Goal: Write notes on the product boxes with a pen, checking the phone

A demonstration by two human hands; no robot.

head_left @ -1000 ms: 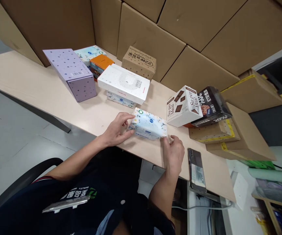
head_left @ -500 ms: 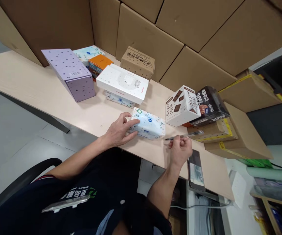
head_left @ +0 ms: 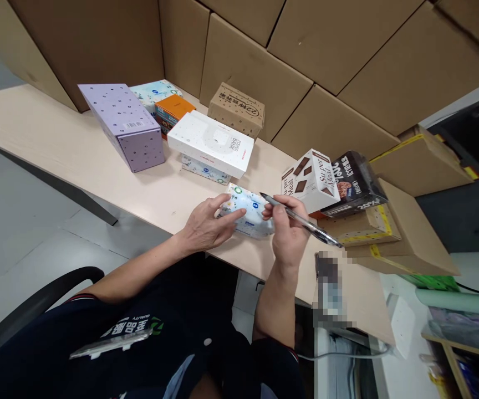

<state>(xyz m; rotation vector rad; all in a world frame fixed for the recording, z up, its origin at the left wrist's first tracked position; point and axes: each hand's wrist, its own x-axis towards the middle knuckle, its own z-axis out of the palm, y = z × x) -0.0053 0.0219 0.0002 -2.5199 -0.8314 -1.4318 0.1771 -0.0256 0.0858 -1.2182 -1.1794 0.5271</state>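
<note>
A white and blue tissue pack with a leaf print lies near the table's front edge. My left hand grips its left end, the index finger stretched along the upper face. In my right hand is a pen, clasped between thumb and fingers. Its dark tip points up and left over the pack, and the clear barrel slants down to the right. The right fingers are at the pack's right end; whether they touch it I cannot tell.
Behind the pack, a white power bank box rests on another tissue pack. A purple box, an orange box and a brown carton stand around it. At right are a Super Meal box, a black package and a pixelated item.
My right hand has moved left and up, from beside the tissue pack to its right end. The pen has swung so its tip is over the pack. My left hand stays on the pack.
</note>
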